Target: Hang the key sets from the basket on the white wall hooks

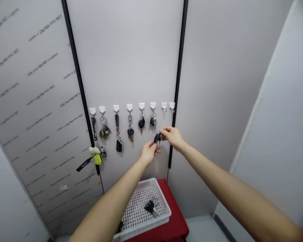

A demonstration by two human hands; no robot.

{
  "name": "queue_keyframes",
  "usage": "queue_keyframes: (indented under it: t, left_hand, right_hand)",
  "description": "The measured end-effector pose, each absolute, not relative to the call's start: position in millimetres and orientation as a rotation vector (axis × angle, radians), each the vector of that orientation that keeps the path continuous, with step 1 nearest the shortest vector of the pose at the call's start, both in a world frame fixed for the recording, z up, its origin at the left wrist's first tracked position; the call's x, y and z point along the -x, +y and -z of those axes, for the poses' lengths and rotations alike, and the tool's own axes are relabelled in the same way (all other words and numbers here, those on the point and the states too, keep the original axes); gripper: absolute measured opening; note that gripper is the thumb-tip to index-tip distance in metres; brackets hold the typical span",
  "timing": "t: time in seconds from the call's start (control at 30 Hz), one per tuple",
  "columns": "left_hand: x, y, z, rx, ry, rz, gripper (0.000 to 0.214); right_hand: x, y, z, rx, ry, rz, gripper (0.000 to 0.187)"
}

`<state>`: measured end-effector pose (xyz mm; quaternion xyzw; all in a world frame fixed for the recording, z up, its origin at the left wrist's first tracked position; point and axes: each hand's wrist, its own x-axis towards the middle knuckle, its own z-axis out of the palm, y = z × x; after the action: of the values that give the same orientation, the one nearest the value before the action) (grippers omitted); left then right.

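Between my two hands, in front of the wall, hangs a small bunch of keys (158,137) with dark heads. The fingers of my right hand (173,137) pinch its ring from the right. My left hand (148,152) is closed at the lower left of the bunch, its fingertips touching a dark key head. Just above, another key bunch (153,121) hangs on a white hook (153,106). Two hooks to the right, a white hook (164,106) and the end hook (172,107), carry nothing.
More keys hang leftward: a round black fob (141,123), keys on a metal clip (130,132), a car key fob (119,145), a brass bunch (104,131) and a yellow-green tag (97,159). Below, a white basket (164,198) holding loose keys (150,206) stands on a red box (175,215).
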<state>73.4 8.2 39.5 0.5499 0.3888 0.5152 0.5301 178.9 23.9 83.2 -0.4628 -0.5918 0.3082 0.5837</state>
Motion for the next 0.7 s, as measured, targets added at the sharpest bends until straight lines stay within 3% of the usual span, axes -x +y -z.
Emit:
queue_keyframes:
  t: [0.3,0.7]
  left_hand:
    - [-107,33,-115,-1.535,1.104,-1.433,0.030]
    - [-110,53,-94,-1.641,1.333,-1.365,0.033]
  right_hand:
    - [-192,57,-152,1.074,-1.133,-0.482,0.008]
    - [-207,97,-125,1.282,-1.228,-0.169,0.014]
